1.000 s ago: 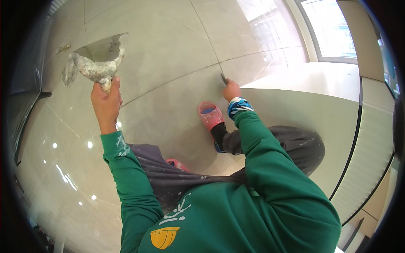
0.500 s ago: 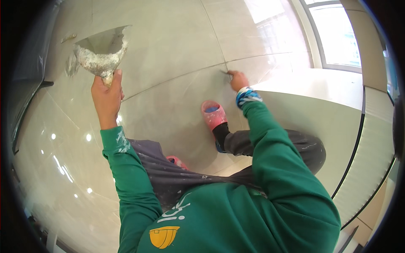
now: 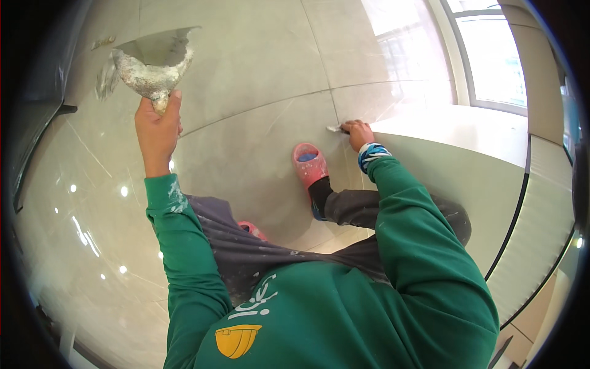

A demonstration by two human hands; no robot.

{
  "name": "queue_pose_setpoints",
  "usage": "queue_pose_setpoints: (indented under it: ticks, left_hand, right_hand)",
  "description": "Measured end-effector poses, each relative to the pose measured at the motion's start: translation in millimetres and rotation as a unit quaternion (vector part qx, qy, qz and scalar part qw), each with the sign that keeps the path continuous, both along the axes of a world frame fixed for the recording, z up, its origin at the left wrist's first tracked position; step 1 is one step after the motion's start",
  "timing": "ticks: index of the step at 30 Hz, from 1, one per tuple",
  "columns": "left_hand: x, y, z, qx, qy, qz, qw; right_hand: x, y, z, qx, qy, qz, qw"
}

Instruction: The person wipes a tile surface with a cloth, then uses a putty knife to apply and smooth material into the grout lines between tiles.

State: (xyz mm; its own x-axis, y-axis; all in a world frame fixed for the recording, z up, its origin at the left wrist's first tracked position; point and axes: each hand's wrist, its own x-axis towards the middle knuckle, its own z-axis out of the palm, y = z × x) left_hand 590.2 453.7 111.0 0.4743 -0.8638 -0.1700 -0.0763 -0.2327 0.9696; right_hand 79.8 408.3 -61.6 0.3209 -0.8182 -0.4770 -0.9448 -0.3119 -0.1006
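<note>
Grout-caked trowel sits up in my left hand, which is clenched around its short handle; the wide flat blade is raised over the glossy grey floor tiles, its underside and edge crusted with pale filler. My left arm reaches out ahead of me in a green sleeve flecked with white. Over on the other side, my right hand is closed on a small scraper, whose tip rests right where the tile joints cross, next to the foot of a white wall panel. A blue and white band circles that wrist. Between my two arms, one pink slipper is planted flat on the tile just beside the joint I am touching, and a second pink slipper peeks out from under my dark grey trousers. Bright window light glares across the tiles beyond my right hand.
</note>
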Motion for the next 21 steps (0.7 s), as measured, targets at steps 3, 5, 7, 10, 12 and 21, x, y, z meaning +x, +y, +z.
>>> queue_pose_setpoints:
  ticks: [3,5,7,10,12,21]
  left_hand:
    - [5.5,1.6,-10.4,-0.008,-0.003,-0.002,1.000]
    - [13.7,2.0,-19.1,0.011,-0.055,-0.020,0.998]
    - [20.9,2.4,-25.2,0.077,-0.136,-0.049,0.986]
    - [17.5,10.1,-24.4,0.024,-0.032,-0.094,0.995]
    - [11.4,17.4,-15.3,0.039,0.111,-0.156,0.981]
    - [6.8,57.4,81.3,-0.015,0.322,-0.245,0.914]
  right_hand:
    - [-9.6,-4.2,2.4,-0.003,-0.011,0.018,1.000]
    - [-4.6,-20.6,4.5,-0.054,-0.095,-0.038,0.993]
    - [13.2,-39.8,14.1,-0.100,-0.193,-0.096,0.971]
    - [66.4,-76.6,53.4,-0.065,-0.370,-0.128,0.918]
    - [107.7,-102.3,104.0,-0.049,-0.420,-0.114,0.899]
    - [291.8,-72.3,384.6,-0.054,-0.497,0.202,0.842]
